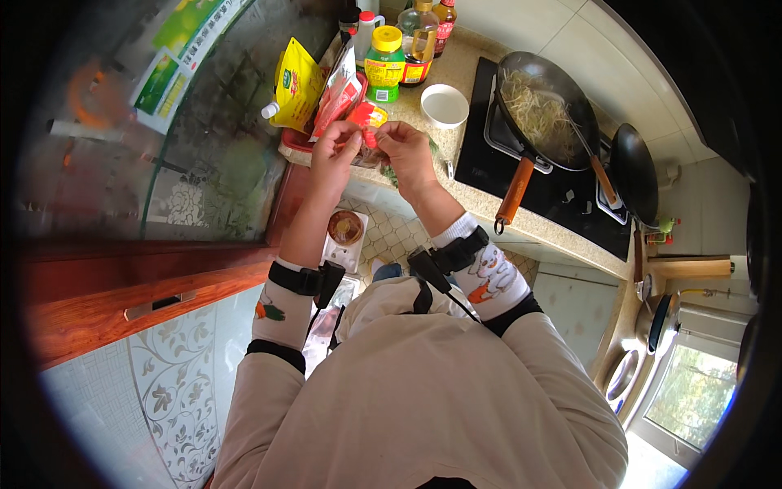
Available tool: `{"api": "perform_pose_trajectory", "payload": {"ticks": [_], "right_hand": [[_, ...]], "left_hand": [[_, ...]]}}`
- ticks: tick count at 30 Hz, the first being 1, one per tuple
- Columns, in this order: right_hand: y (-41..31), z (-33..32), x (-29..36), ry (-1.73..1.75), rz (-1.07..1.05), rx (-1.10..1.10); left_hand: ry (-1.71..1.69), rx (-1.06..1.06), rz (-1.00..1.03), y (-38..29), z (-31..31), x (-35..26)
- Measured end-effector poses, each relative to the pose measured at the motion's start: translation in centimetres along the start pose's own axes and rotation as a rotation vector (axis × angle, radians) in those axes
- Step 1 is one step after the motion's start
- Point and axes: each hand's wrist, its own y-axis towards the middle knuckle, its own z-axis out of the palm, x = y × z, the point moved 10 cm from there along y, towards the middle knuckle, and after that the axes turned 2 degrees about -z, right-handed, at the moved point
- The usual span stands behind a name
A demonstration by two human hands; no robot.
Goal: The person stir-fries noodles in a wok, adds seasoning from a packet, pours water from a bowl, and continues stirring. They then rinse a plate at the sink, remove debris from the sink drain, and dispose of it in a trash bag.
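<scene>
Above the counter's left end, my left hand [337,145] and my right hand [404,150] meet, fingertips pinched on a small red item [369,138]. Whether it is a clip or part of a packet, I cannot tell. Just behind my fingers is a red and yellow packet [368,113]; a clear bag with brownish contents [368,159] shows beneath them. Beyond my left hand, a yellow spouted pouch [299,82] and a white and red packet [339,91] stand in a red tray [295,139]. A green jar with a yellow lid [384,64] is behind them.
A white bowl [445,106] sits beside the black cooktop [473,156]. On it stands a wok [519,64] of pale shredded food [537,113], with a spatula [586,140] inside and its wooden handle [515,192] jutting over the counter edge. A lid [633,174] leans at right.
</scene>
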Motion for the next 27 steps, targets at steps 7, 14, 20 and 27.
{"api": "perform_pose_trajectory", "payload": {"ticks": [7,14,20,27], "right_hand": [[-0.3,1.1,-4.5,-0.112,0.111,0.135],[-1.0,1.4,-6.1,-0.059,0.03,0.143],[-1.4,0.6,-7.3,0.099,0.137,0.004],[-2.0,0.3,-8.7,0.127,0.291,0.045]], "left_hand": [[0.019,-0.084,-0.132,-1.5,-2.9,4.0],[-0.066,-0.187,-0.21,-3.4,-4.1,6.1],[-0.024,-0.156,0.001,-4.3,-3.7,4.1],[0.699,0.025,0.313,-5.8,-2.1,1.5]]}}
